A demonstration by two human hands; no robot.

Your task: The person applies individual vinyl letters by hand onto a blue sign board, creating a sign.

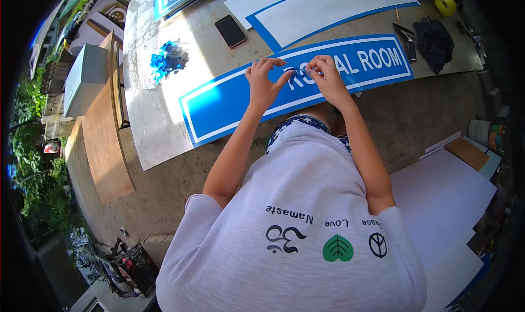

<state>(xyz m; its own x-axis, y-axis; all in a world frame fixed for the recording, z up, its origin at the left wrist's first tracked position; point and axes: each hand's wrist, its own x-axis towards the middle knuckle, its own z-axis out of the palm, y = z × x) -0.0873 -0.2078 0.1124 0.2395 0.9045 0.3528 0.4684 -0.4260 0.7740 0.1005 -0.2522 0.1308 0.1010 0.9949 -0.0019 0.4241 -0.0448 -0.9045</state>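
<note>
A blue sign (pixel 227 101) with a white border and white letters, ending in "ROOM", lies along the near edge of the table. Over its middle letters are both my hands. My right hand (pixel 330 81) pinches a small, curled dark-blue strip (pixel 297 73), which looks like thin vinyl film. My left hand (pixel 264 82) is beside the strip, its fingers apart and curved, thumb tip close to or touching the strip's left end. The hands and strip hide part of the first word.
On the table (pixel 156 121) are a phone (pixel 231 31), crumpled blue scraps (pixel 167 60), white-and-blue sheets (pixel 328 19), a utility knife (pixel 407 39), a dark cloth (pixel 435 43) and a yellow tape measure (pixel 445 5). White boards (pixel 445 197) lie at lower right.
</note>
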